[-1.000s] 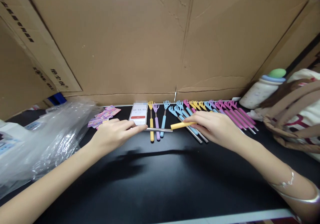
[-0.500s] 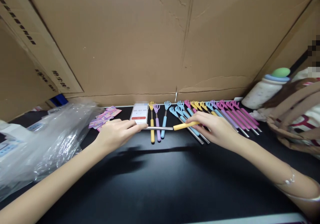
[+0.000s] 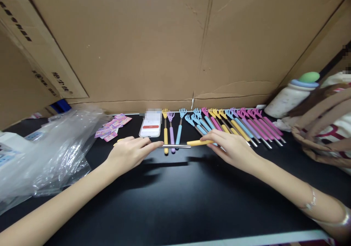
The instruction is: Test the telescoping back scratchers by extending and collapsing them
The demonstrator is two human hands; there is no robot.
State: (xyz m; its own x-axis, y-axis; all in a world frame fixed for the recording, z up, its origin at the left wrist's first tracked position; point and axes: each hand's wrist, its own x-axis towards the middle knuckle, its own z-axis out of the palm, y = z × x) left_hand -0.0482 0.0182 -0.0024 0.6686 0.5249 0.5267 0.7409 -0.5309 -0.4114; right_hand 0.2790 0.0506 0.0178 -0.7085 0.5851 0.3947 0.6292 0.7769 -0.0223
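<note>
My left hand point(image 3: 129, 151) is closed around a back scratcher, whose bare metal rod point(image 3: 177, 147) points right. A yellow tip of its claw shows past my knuckles. In my right hand point(image 3: 231, 145) is a loose yellow handle grip point(image 3: 199, 143), pinched between thumb and fingers. The grip's left end lies close by the rod's free end; whether they touch I cannot tell. Behind them lie a yellow back scratcher point(image 3: 165, 136), a purple one point(image 3: 172, 134) and a blue one point(image 3: 179, 131), claws pointing away. Behind my right hand, a row of several mixed-colour back scratchers point(image 3: 241, 129) shows bare metal ends.
A phone point(image 3: 150, 128) lies beside small pink-purple cards point(image 3: 112, 126). Clear plastic bags point(image 3: 60, 154) cover the left side. A white bottle point(image 3: 290, 98) and a brown-and-white bag point(image 3: 326, 129) stand at right. Cardboard point(image 3: 137, 48) walls the back of the black table point(image 3: 175, 205).
The yellow grip and the rod have come closer, their ends now slightly overlapping in view. Both hands sit a little lower, and a yellow claw tip now shows beyond my left hand.
</note>
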